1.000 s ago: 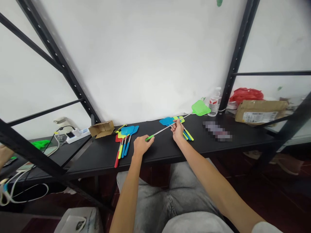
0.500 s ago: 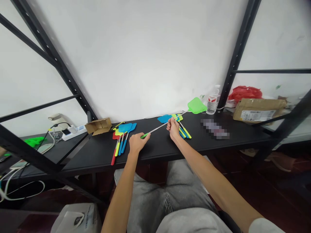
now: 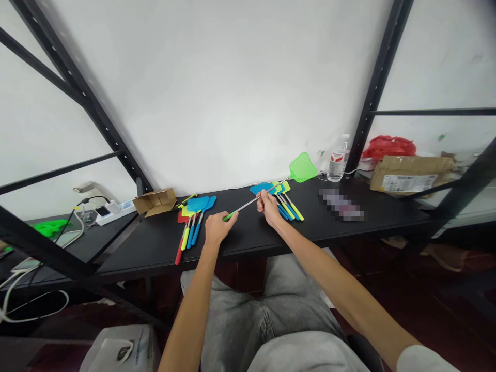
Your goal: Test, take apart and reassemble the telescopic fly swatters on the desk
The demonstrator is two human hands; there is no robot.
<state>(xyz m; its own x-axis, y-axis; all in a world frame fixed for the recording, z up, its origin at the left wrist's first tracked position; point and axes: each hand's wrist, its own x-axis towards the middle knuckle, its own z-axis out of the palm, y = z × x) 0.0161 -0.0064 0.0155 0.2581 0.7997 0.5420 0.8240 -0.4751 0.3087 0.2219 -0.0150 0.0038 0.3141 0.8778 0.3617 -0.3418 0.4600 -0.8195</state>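
A green fly swatter (image 3: 303, 168) with a thin metal rod slants up to the right above the table. My left hand (image 3: 218, 227) is closed round its green handle, whose end is hidden in the fist. Farther along, my right hand (image 3: 268, 206) pinches the metal rod. Behind and beside that hand lie several blue and yellow swatters (image 3: 292, 204), fanned on the table. Left of my left hand rests another group of swatters (image 3: 189, 230) in red, yellow and blue, handles toward me.
The black table (image 3: 132, 248) stands against a white wall. An opened cardboard box (image 3: 157, 201) is at the left, near a power strip (image 3: 122, 212). A water bottle (image 3: 338, 159), a blurred-out item (image 3: 341, 204) and a taped carton (image 3: 411, 175) are at the right, beside black shelf posts (image 3: 377, 77).
My right hand has slid left along the rod, closer to my left hand. The green swatter head has shifted left, nearer, and turned its face more toward me.
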